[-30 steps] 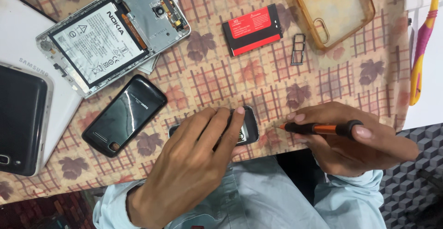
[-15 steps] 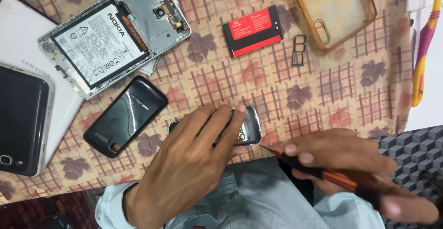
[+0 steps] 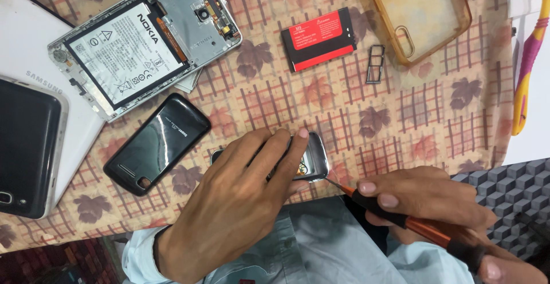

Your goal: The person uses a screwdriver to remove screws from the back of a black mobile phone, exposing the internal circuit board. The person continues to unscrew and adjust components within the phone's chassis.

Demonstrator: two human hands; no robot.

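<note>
My left hand [image 3: 240, 198] lies over a small silver phone [image 3: 312, 159] at the table's front edge, fingers pressing it down. My right hand [image 3: 435, 204] grips a screwdriver [image 3: 395, 218] with a black and orange handle. Its thin tip touches the phone's lower right corner. Most of the phone is hidden under my left hand.
A black back cover [image 3: 157, 144] lies left of my hand. Farther back lie an opened phone with a white battery [image 3: 143, 46], a red and black battery [image 3: 318, 38], a small metal card tray [image 3: 375, 63] and a clear amber case [image 3: 418, 12]. White and black devices [image 3: 34, 129] sit at far left.
My right hand has turned the screwdriver from lying level to slanting, its tip now at the phone's corner. My left hand stays on the phone.
</note>
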